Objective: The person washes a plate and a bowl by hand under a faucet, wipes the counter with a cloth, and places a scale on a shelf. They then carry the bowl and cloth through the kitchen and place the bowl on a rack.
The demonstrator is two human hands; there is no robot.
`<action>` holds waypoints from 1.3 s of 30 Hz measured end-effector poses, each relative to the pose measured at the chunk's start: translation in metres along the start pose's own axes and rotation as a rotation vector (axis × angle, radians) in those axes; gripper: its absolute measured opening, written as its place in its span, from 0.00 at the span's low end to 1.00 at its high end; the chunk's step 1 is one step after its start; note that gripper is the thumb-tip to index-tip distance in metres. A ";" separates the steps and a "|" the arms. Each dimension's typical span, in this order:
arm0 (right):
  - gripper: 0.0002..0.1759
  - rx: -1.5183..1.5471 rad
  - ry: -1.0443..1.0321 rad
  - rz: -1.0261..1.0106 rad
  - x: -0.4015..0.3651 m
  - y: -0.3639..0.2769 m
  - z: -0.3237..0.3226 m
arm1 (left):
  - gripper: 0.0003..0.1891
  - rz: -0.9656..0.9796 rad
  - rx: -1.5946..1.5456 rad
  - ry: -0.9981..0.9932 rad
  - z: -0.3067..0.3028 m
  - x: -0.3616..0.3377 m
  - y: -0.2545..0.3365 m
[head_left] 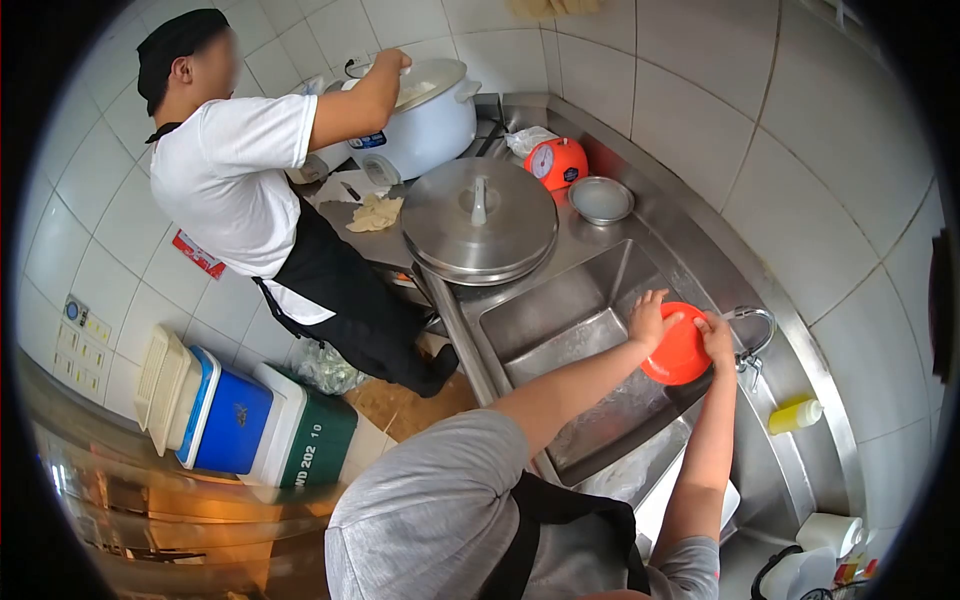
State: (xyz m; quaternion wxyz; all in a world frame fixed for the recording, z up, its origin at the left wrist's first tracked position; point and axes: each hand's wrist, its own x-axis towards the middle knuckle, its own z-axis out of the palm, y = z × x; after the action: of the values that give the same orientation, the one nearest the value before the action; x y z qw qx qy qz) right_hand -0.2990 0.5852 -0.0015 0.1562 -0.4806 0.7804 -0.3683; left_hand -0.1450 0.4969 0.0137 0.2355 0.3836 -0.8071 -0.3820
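Right of frame centre, my left hand (650,320) and right hand (717,340) were clamped on 1 round red plastic dish (678,352) over the rectangular steel sink (545,325).

A commercial-looking kitchen: steel sink (545,325), big cooker (432,138), dial scale (568,153), tiled wall (700,110), aproned co-worker (235,165).

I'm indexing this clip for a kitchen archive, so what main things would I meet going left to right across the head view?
Blue container → large steel lid → small metal bowl → red dish → faucet → yellow bottle.
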 end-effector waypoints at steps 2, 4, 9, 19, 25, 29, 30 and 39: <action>0.14 -0.069 0.068 -0.069 0.006 0.002 0.008 | 0.29 0.062 0.154 0.181 0.014 -0.008 0.002; 0.16 -0.021 0.146 -0.018 0.008 -0.002 0.015 | 0.36 0.215 0.309 0.049 0.027 -0.014 0.007; 0.25 0.304 0.239 0.307 0.013 -0.013 0.017 | 0.34 0.152 0.280 -0.152 0.040 -0.025 0.019; 0.19 1.063 0.040 0.495 0.011 0.001 0.019 | 0.13 0.048 -0.225 0.038 0.032 -0.016 -0.023; 0.11 0.950 -0.308 0.376 0.007 -0.021 -0.008 | 0.15 -0.151 -0.116 -0.229 0.058 0.017 -0.032; 0.08 0.915 -0.013 0.242 -0.003 0.006 -0.017 | 0.15 0.081 -0.150 -0.348 0.079 0.028 -0.005; 0.08 0.922 0.171 0.401 -0.023 -0.015 -0.029 | 0.14 0.207 -0.174 -0.280 0.086 0.032 -0.005; 0.15 0.281 1.212 0.764 -0.091 0.118 -0.015 | 0.16 0.075 -0.122 -0.471 0.063 0.042 0.019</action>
State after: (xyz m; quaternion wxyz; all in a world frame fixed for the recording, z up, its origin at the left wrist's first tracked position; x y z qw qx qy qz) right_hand -0.3377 0.7019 -0.0868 -0.1257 0.1381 0.7883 -0.5863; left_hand -0.2210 0.4986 -0.0055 0.0778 0.2387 -0.8290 -0.4998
